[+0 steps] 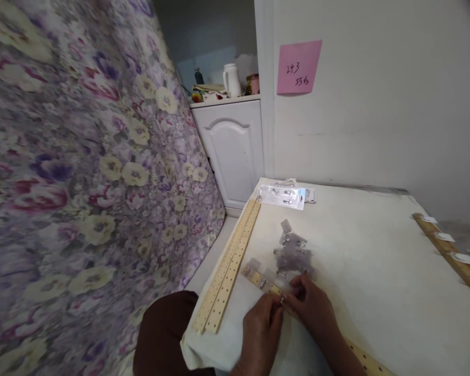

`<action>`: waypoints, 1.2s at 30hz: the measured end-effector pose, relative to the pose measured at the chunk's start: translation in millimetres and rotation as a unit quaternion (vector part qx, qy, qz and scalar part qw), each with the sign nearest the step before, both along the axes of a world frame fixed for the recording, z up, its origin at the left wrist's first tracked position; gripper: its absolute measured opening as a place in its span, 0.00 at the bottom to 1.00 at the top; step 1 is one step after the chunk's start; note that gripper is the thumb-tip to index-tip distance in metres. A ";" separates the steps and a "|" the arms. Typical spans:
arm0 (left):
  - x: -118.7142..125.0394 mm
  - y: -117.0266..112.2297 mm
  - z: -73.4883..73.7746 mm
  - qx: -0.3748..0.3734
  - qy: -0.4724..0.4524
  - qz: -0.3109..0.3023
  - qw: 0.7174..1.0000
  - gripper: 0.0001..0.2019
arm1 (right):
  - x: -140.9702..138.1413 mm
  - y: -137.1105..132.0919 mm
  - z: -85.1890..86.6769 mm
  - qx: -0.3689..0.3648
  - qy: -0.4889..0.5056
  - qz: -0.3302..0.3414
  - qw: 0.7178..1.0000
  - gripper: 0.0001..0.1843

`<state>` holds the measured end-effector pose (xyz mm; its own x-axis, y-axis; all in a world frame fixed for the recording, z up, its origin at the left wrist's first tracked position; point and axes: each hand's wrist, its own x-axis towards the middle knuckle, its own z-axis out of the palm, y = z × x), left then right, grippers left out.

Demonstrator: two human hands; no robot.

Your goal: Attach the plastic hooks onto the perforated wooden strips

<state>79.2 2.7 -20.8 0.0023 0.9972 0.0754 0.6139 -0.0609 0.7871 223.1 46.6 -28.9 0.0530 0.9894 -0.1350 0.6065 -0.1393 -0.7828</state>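
My left hand (262, 329) and my right hand (311, 305) meet near the table's front edge, fingers pinched together over a perforated wooden strip (258, 278) that runs from left of my hands to the lower right. A small metal clip (282, 300) sits between my fingertips on that strip. Just beyond my hands lies a heap of several small clear plastic bags with metal clips (293, 253). What each hand grips beyond the clip and strip is too small to tell.
Two long perforated wooden strips (229, 266) lie along the left edge of the white table (376, 261). A packet of clips (284, 196) rests at the far edge. Another wooden strip (450, 253) lies at right. A floral curtain (82, 172) hangs left; a pink note (298, 67) is on the wall.
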 end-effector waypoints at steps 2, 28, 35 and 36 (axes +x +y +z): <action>-1.1 -0.9 -0.6 -0.007 -0.003 0.012 1.000 0.04 | -0.3 -0.1 0.4 0.008 0.004 -0.002 1.000 0.11; -2.3 -7.7 0.8 0.081 -0.009 -0.041 0.996 0.12 | -0.8 1.4 -1.5 0.005 0.007 0.001 1.000 0.09; -2.8 -5.7 -2.9 0.096 -0.010 -0.035 0.995 0.12 | -2.1 0.3 1.6 0.009 0.000 -0.004 1.000 0.10; -3.0 -5.4 -2.5 0.096 -0.014 -0.035 0.995 0.12 | -1.9 -0.6 1.9 0.016 0.001 -0.004 1.000 0.10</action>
